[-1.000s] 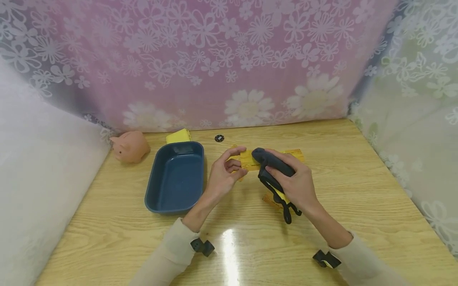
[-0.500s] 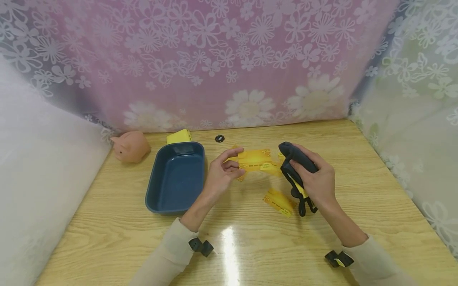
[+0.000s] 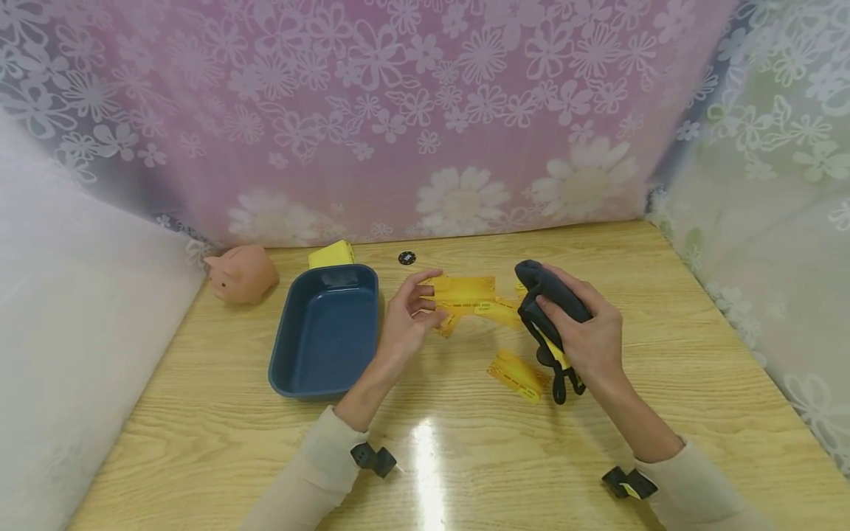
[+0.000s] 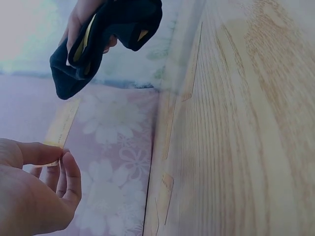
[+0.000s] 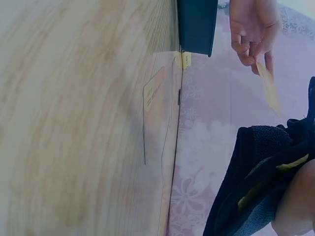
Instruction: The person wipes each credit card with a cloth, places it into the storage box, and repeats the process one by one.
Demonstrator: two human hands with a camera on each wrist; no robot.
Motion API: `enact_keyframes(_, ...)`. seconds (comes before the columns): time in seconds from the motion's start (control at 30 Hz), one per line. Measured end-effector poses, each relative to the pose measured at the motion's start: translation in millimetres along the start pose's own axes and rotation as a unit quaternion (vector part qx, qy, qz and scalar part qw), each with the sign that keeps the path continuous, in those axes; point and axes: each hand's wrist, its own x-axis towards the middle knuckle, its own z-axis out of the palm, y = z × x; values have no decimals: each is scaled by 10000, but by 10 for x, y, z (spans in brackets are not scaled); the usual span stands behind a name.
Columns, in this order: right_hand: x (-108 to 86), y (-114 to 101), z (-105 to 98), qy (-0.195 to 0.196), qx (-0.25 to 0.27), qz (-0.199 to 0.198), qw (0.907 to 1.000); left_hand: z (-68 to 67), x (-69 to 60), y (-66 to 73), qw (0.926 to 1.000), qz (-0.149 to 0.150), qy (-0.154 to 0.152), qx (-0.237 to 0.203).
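My left hand (image 3: 401,317) pinches a yellow card (image 3: 463,290) by its left end, raised above the table. The left wrist view shows the thumb and fingertips meeting on that card (image 4: 64,125). To the right, my right hand (image 3: 591,332) grips a bunched dark cloth (image 3: 554,291) with black loops hanging down and a strip of yellow showing in its folds. The cloth is apart from the held card. Below and between the hands, another yellow card (image 3: 518,376) lies on the table. More yellow cards lie behind the held one, partly hidden.
A deep blue tub (image 3: 325,394) stands left of my left hand. Beyond it are a yellow block-like object (image 3: 332,253) and a pink piggy bank (image 3: 242,274). A black chip (image 3: 407,258) lies near the back edge, by the floral curtain (image 3: 398,147).
My right hand has moved right with the cloth, off the held card, uncovering it and the card on the table. My left hand has shifted slightly left, still pinching its card.
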Motion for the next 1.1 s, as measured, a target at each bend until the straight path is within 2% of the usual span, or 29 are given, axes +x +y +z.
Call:
enact_keyframes(0.13,-7,-9,-1,20,23,-82,10000,-6,4,3,10000,35,27,28)
enact_keyframes(0.37,-16,-20,1,76,152,-161,9997,8,-4,29,9996,-135,107,209)
enact_keyframes(0.67,-28,-24,-4,33,202,-70,9998,41,-2,13,9999,130,48,104)
enact_keyframes(0.97,-28,-22,-4,28,250,-122,9996,55,-5,11,9993,124,288,210)
enact_keyframes(1.1,-28,-19,-9,32,245,-141,9996,46,-7,15,9998,113,143,-11)
